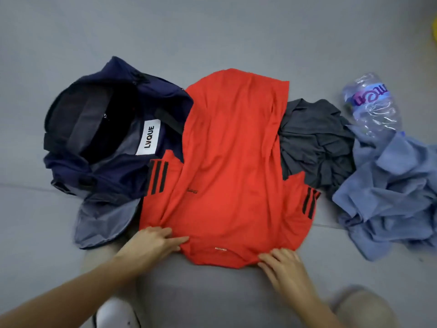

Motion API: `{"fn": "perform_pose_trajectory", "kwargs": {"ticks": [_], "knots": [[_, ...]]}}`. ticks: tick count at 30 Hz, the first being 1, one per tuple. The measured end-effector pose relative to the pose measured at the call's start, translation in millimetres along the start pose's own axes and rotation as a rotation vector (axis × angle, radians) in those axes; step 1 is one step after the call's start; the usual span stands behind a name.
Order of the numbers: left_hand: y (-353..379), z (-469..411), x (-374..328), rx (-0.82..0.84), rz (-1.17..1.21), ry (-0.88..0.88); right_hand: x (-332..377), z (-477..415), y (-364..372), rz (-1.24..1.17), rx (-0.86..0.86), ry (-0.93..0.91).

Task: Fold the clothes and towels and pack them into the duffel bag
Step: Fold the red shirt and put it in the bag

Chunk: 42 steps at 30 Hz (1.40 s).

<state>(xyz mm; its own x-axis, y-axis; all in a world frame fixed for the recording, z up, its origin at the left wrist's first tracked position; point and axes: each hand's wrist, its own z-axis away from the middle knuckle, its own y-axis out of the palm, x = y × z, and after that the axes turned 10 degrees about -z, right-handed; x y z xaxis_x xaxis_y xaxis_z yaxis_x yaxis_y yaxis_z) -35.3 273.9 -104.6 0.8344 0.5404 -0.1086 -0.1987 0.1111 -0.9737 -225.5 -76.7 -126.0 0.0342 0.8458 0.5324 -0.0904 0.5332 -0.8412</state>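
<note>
left hand (156, 242) and right hand (281, 266) press flat, fingers straight, on the red shirt (231, 150), beside the bag (113, 119).

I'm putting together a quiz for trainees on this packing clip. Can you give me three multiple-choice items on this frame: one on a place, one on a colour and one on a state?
1. Where does the duffel bag lie relative to the red shirt?
A. On the person's right
B. On top of it
C. On the person's left

2. What colour are the sleeve stripes?
A. White
B. Black
C. Yellow

3. What state is the red shirt in?
A. Spread out on the floor
B. Packed in the bag
C. Rolled into a tube

Answers:
1. C, the navy bag sits beside the shirt's left edge.
2. B, dark bars mark both sleeves.
3. A, it lies open with both sleeves showing.
</note>
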Motion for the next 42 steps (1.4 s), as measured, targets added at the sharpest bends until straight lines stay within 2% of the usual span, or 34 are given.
{"fn": "perform_pose_trajectory", "kwargs": {"ticks": [4, 9, 11, 14, 16, 19, 21, 24, 27, 30, 32, 35, 42], "knots": [[-7.3, 8.5, -1.7, 0.063, -0.015, 0.054, 1.7, 9.7, 7.8, 0.050, -0.008, -0.029], [-18.5, 0.3, -17.5, 0.152, -0.021, 0.113, 10.2, 9.2, -15.1, 0.026, 0.237, -0.053], [-22.6, -12.6, -23.3, 0.140, -0.027, 0.149, 8.3, -6.0, -38.0, -0.051, 0.227, -0.012], [-40.6, -54.7, -27.1, 0.076, -0.118, 0.163, -13.1, -41.4, -87.3, -0.095, 0.105, 0.115], [-63.8, -89.9, -28.6, 0.008, -0.187, 0.208, -38.4, -70.4, -120.4, -0.048, 0.061, 0.151], [-113.5, -146.6, -51.9, 0.069, -0.171, 0.285, -75.2, -102.1, -165.6, 0.122, 0.137, 0.094], [-139.0, -180.2, -80.3, 0.109, -0.188, 0.244, -85.3, -116.5, -187.2, 0.241, 0.273, -0.019], [-137.2, -207.2, -138.8, 0.053, -0.133, 0.157, -86.6, -129.2, -201.9, 0.332, 0.437, -0.107], [-100.6, -223.3, -199.8, 0.069, 0.005, 0.000, -91.2, -127.6, -191.8, 0.263, 0.406, -0.160], [-60.6, -232.3, -241.6, 0.081, 0.168, -0.216, -97.9, -130.5, -163.4, 0.176, 0.377, -0.120], [-37.6, -233.4, -256.1, 0.105, 0.247, -0.289, -101.5, -135.2, -147.1, 0.145, 0.352, -0.081], [-16.7, -233.4, -260.5, 0.104, 0.269, -0.319, -109.3, -135.9, -134.0, 0.043, 0.297, -0.007], [-6.3, -256.3, -264.7, 0.022, 0.184, -0.260, -125.1, -132.4, -137.7, -0.178, 0.228, 0.193]]}}
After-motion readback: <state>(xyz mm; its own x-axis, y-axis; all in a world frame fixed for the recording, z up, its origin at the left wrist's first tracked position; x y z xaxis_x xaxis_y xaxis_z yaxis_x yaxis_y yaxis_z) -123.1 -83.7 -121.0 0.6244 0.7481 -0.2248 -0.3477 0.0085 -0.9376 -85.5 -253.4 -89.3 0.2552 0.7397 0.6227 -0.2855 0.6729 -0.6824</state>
